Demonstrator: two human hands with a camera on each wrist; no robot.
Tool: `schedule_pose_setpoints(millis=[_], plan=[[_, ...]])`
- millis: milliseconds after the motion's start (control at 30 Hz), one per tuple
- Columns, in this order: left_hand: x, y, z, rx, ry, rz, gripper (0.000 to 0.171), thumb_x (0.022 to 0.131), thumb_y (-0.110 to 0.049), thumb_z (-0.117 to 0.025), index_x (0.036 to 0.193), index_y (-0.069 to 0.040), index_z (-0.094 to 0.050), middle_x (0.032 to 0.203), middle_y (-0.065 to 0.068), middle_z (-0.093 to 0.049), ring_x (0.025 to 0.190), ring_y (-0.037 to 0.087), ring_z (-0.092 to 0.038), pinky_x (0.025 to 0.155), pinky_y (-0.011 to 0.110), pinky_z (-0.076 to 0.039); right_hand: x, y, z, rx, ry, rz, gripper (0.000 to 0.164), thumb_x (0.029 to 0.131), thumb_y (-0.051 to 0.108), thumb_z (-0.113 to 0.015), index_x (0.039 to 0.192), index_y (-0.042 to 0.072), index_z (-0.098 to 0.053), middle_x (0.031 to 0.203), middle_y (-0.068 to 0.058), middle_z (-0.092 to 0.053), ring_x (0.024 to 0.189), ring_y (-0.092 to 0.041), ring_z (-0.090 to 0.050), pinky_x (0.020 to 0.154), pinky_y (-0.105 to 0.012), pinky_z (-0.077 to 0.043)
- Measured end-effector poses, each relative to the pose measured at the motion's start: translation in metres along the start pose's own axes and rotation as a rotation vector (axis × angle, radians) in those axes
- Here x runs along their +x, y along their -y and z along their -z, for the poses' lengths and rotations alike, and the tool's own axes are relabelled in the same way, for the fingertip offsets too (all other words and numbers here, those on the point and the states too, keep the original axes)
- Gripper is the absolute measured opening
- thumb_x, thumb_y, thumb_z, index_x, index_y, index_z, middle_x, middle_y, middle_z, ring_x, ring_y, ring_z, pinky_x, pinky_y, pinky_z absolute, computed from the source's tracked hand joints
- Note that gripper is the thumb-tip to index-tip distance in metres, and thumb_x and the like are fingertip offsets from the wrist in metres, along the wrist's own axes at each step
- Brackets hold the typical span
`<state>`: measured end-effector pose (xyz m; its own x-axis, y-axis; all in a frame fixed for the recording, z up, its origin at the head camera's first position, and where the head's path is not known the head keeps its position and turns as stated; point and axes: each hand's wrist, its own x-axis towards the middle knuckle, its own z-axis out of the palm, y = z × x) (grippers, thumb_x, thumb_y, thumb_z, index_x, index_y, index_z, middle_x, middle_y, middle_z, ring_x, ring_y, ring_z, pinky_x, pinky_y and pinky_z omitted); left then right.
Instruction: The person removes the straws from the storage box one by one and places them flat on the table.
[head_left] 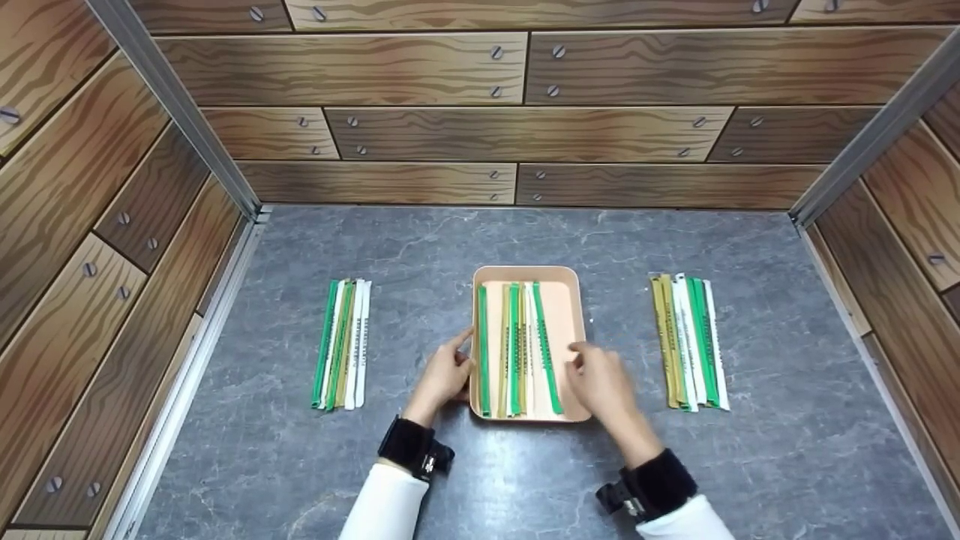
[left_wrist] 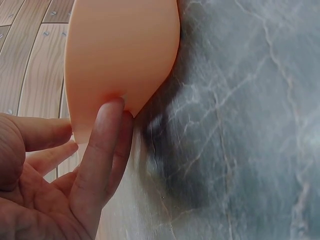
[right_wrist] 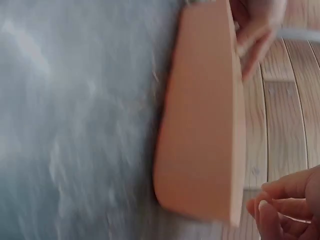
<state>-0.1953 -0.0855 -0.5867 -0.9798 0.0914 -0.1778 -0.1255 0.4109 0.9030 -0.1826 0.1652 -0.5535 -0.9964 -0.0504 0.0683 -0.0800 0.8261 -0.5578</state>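
A shallow peach tray (head_left: 570,300) lies on the grey marbled surface. Several long, slim wrapped sticks (head_left: 514,349), green, gold and white with dark print, lie in it side by side. The rightmost green stick (head_left: 547,349) slants. My left hand (head_left: 444,371) holds the tray's left side; in the left wrist view, fingers (left_wrist: 102,130) press its outer wall with the thumb at the rim. Over the tray's right rim is my right hand (head_left: 606,382), index finger and thumb loosely bent. In the right wrist view, its fingertips are close together beside the tray, with nothing seen between them.
A bundle of similar green, gold and white sticks (head_left: 343,345) lies to the tray's left. Another bundle (head_left: 688,341) lies to its right. Wood-patterned panels (head_left: 517,135) wall the back and both sides, with metal rails (head_left: 191,345) along the edges.
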Motion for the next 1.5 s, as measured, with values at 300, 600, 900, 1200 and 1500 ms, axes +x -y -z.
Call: schedule_pose_setpoints(millis=[300,600,900,1200,1500], plan=[[-0.001,-0.002,0.000,-0.019,0.013,0.054,0.062,0.092,0.002,-0.056,0.150,-0.014,-0.042,0.086,0.009,-0.063,0.062,0.020,-0.062,0.049,0.038,-0.057,0.001,0.015,-0.027,-0.109,0.176,-0.024,0.027,0.088,0.009,-0.068,0.111,-0.005,-0.066,0.084,-0.015,-0.066,0.063,-0.023,-0.061,0.048,-0.035,-0.051],[-0.001,-0.002,0.001,0.007,-0.003,0.006,0.060,0.089,0.004,-0.055,0.147,-0.010,-0.045,0.082,0.009,-0.063,0.059,0.018,-0.062,0.044,0.036,-0.055,0.004,0.016,-0.039,-0.278,0.176,-0.005,0.021,0.087,-0.002,-0.062,0.107,-0.005,-0.066,0.088,-0.018,-0.062,0.076,-0.032,-0.063,0.060,-0.046,-0.055],[-0.001,-0.003,0.000,0.018,-0.010,0.022,0.061,0.090,0.004,-0.056,0.148,-0.011,-0.045,0.083,0.010,-0.063,0.062,0.020,-0.061,0.046,0.035,-0.055,0.004,0.013,-0.044,-0.289,0.127,-0.002,0.021,0.080,-0.006,-0.066,0.101,-0.005,-0.066,0.083,-0.019,-0.061,0.072,-0.033,-0.062,0.057,-0.047,-0.054],[0.000,-0.002,0.000,0.020,-0.001,0.034,0.063,0.090,0.005,-0.056,0.149,-0.013,-0.044,0.084,0.009,-0.062,0.062,0.018,-0.059,0.047,0.032,-0.054,0.002,0.011,-0.046,-0.221,0.116,0.012,0.021,0.075,-0.008,-0.065,0.096,-0.006,-0.064,0.080,-0.020,-0.061,0.069,-0.035,-0.061,0.053,-0.045,-0.053],[-0.001,-0.002,0.001,0.032,-0.001,-0.022,0.060,0.089,0.004,-0.055,0.147,-0.007,-0.045,0.079,0.012,-0.063,0.060,0.018,-0.059,0.047,0.034,-0.055,0.002,0.014,-0.024,-0.064,0.133,-0.007,0.032,0.076,-0.002,-0.067,0.108,-0.006,-0.068,0.079,-0.014,-0.064,0.062,-0.026,-0.059,0.051,-0.037,-0.050]])
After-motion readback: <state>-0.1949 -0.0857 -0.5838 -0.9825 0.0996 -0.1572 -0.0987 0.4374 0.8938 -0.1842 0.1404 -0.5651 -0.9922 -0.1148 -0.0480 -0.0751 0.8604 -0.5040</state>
